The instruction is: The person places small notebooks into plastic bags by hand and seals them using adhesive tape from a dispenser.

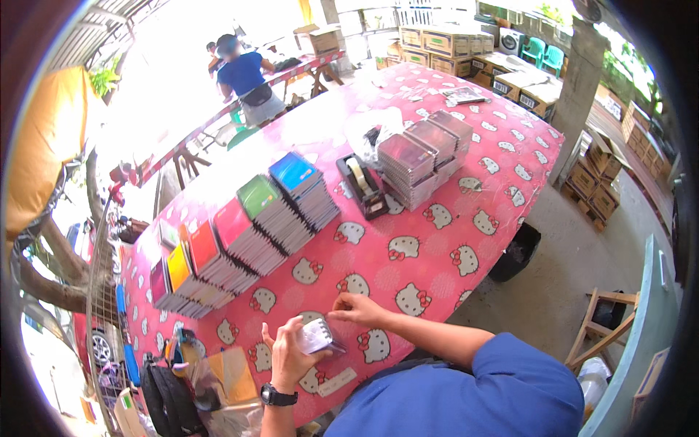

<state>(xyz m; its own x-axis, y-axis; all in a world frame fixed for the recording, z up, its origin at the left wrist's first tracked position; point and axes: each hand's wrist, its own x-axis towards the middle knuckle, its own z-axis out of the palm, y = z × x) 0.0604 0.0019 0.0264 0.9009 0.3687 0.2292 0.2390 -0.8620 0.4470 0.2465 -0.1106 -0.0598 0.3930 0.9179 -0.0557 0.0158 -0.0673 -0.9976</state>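
Near the front edge of the pink cartoon-cat tablecloth (429, 255), my left hand (289, 358) is closed round a small whitish block with a clear, shiny edge (316, 336); dark marks run along its top side. My right hand (358, 309) is just beyond it to the right, fingers curled in a pinch. Whether anything thin is in that pinch, I cannot make out. A white paper strip (337, 382) lies close to my left wrist. Farther off stands a row of notebook stacks with coloured covers, among them a green one (259, 195) and a blue one (295, 173).
A black tape dispenser (362, 186) sits beside clear-wrapped stacks (422, 156). A black backpack (167, 393) and plastic bags hang at the left edge. A black bin (515, 253) stands right of the table. Cartons (445, 45) fill the back; a person in blue (246, 76) works at another table.
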